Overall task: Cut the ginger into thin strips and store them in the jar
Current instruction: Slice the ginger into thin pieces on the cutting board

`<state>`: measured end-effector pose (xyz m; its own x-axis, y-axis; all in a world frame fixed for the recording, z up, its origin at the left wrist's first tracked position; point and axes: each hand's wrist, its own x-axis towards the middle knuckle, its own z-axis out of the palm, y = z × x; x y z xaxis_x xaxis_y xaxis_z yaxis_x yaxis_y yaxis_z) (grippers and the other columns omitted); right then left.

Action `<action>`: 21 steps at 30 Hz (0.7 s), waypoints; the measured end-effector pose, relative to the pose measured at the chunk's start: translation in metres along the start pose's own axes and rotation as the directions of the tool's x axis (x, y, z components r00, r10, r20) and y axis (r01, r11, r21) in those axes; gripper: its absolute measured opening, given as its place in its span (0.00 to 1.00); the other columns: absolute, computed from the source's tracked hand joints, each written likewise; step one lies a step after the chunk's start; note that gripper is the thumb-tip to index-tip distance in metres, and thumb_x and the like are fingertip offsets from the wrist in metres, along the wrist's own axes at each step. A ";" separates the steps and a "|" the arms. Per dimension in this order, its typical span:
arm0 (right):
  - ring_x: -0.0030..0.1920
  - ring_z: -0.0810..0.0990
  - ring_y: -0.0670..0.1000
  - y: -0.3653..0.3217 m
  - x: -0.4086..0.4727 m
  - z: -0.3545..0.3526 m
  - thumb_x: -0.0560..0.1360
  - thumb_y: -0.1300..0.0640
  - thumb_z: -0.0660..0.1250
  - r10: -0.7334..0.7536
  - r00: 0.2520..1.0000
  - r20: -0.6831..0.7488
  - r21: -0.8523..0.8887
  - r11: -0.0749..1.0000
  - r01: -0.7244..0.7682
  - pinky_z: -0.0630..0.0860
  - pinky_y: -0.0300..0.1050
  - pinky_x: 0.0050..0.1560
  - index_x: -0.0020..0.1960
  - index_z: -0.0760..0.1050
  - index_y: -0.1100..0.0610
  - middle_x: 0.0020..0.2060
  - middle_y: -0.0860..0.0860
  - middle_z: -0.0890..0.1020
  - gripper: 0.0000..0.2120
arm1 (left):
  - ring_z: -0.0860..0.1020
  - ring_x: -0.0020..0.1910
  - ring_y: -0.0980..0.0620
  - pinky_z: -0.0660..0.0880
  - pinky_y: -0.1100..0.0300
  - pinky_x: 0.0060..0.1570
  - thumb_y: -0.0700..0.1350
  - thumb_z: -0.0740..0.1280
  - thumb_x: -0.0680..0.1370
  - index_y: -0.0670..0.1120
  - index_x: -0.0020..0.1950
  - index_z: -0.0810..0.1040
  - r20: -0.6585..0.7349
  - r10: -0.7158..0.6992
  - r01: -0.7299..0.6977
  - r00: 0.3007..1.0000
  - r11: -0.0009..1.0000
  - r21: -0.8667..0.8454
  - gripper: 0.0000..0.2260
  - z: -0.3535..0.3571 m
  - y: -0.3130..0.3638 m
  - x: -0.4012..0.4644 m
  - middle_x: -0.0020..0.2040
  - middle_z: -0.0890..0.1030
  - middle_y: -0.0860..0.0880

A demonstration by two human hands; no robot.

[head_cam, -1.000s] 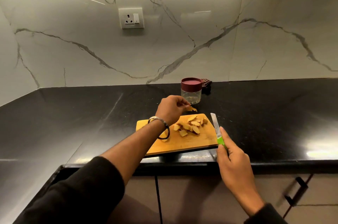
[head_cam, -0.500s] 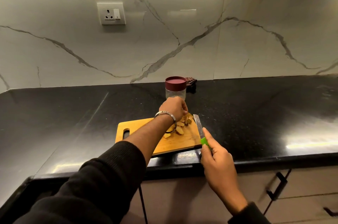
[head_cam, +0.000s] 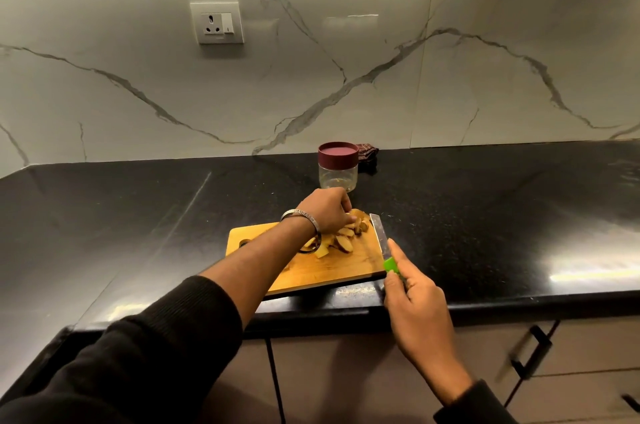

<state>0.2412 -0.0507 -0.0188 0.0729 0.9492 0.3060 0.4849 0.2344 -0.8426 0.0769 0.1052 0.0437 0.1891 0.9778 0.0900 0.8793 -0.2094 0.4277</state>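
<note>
**Q:** Where is the ginger at this moment?

**A:** The pale yellow, brown-skinned ginger pieces (head_cam: pixel 341 241) lie in a loose heap on the far half of the rectangular wooden cutting board (head_cam: pixel 308 273), which sits at the front edge of the black stone countertop (head_cam: pixel 138 216). My left hand (head_cam: pixel 327 212) is down on the far end of that heap, knuckles up, fingers curled over the pieces by the board's back corner. I cannot tell from this angle whether the fingertips have actually pinched a piece or only press on the pile.

**Q:** And your right hand?

**A:** My right hand (head_cam: pixel 417 302) is wrapped around the bright green handle of the small steel-bladed knife (head_cam: pixel 380 236), forefinger stretched along the top toward the blade. The blade lies along the board's right edge, tip pointing away from me, just beside the ginger and not touching it.

**Q:** The jar?

**A:** The short clear jar with the maroon screw lid (head_cam: pixel 337 165) stands upright on the counter just beyond my left hand, lid on. A dark folded cloth (head_cam: pixel 367 155) lies behind it against the white marble backsplash (head_cam: pixel 381 77), where a white wall socket (head_cam: pixel 217 23) is mounted up to the left. A silver bangle (head_cam: pixel 300 216) circles my left wrist, above a pushed-up black sleeve (head_cam: pixel 145 354).
</note>
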 end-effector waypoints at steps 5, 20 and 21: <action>0.24 0.68 0.43 -0.001 -0.001 0.001 0.84 0.56 0.58 0.003 1.000 0.005 0.003 1.000 -0.003 0.62 0.36 0.23 0.77 0.64 0.45 0.26 0.50 0.71 0.22 | 0.78 0.50 0.53 0.77 0.58 0.55 0.46 0.69 0.78 0.48 0.54 0.82 0.068 0.015 -0.017 0.998 0.999 0.032 0.06 -0.005 -0.003 -0.005 0.55 0.81 0.48; 0.25 0.69 0.43 0.004 0.001 0.001 0.84 0.55 0.57 -0.006 1.000 0.008 -0.019 1.000 0.006 0.65 0.39 0.24 0.77 0.62 0.44 0.33 0.61 0.80 0.22 | 0.77 0.57 0.51 0.74 0.57 0.58 0.48 0.64 0.82 0.47 0.62 0.79 0.164 0.036 -0.045 0.986 0.998 0.047 0.12 -0.030 -0.013 -0.010 0.59 0.80 0.48; 0.25 0.69 0.43 0.005 0.002 0.001 0.84 0.54 0.57 -0.005 1.000 0.006 -0.026 1.000 0.006 0.65 0.39 0.25 0.77 0.62 0.44 0.33 0.61 0.80 0.22 | 0.77 0.56 0.52 0.73 0.58 0.57 0.48 0.63 0.82 0.47 0.63 0.79 0.124 0.040 -0.042 0.992 0.999 0.013 0.12 -0.034 -0.015 -0.013 0.59 0.80 0.48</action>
<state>0.2430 -0.0479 -0.0225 0.0654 0.9491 0.3081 0.5078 0.2342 -0.8291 0.0464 0.0959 0.0671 0.2765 0.9610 -0.0049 0.8762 -0.2500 0.4120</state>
